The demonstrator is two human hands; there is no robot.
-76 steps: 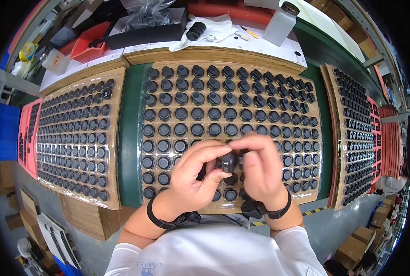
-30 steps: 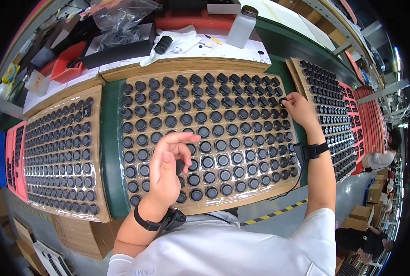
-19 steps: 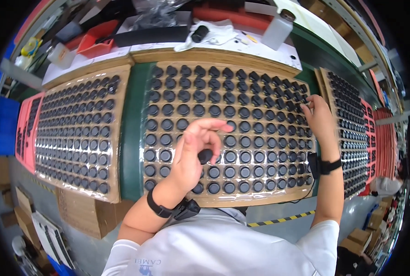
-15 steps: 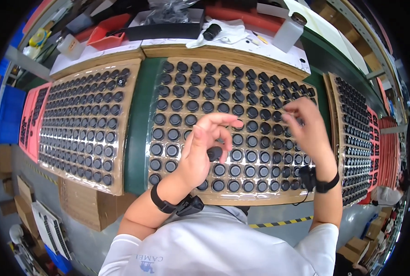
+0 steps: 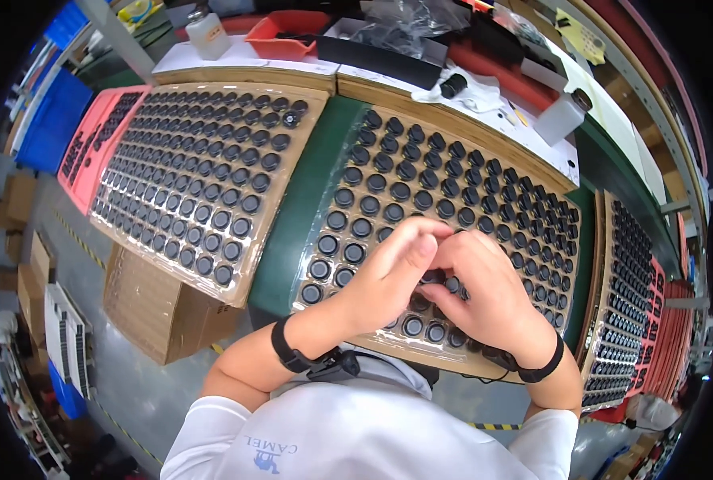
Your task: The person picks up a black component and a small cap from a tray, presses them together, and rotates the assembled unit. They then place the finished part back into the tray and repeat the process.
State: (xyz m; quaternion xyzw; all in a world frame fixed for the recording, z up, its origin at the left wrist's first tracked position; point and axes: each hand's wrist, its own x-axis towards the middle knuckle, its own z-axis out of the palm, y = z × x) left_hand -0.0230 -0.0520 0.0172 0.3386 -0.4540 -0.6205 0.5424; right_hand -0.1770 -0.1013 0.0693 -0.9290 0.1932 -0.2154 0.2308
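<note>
My left hand (image 5: 392, 272) and my right hand (image 5: 484, 288) meet above the middle tray (image 5: 304, 276), fingers curled toward each other. A small black round part (image 5: 434, 276) shows in the gap between them, held in the left hand's bent fingers. The right fingertips press together against the left ones; whatever they pinch is hidden. Rows of similar black round parts (image 5: 370, 206) fill the clear plastic tray, which lies on brown cardboard. Those at the far side look taller and tilted, while the nearer ones show flat round tops.
Another filled tray (image 5: 240, 292) lies to the left, partly over a pink sheet (image 5: 92, 152). A third tray (image 5: 600, 320) stands at the right. Along the back are a red bin (image 5: 284, 40), a white cloth (image 5: 480, 96) and a translucent bottle (image 5: 560, 118). A cardboard box (image 5: 144, 304) sits below left.
My right hand has moved left from the tray's right side and joined my left hand. The left hand has closed more around the black part. The whole view has swung, shifting the trays.
</note>
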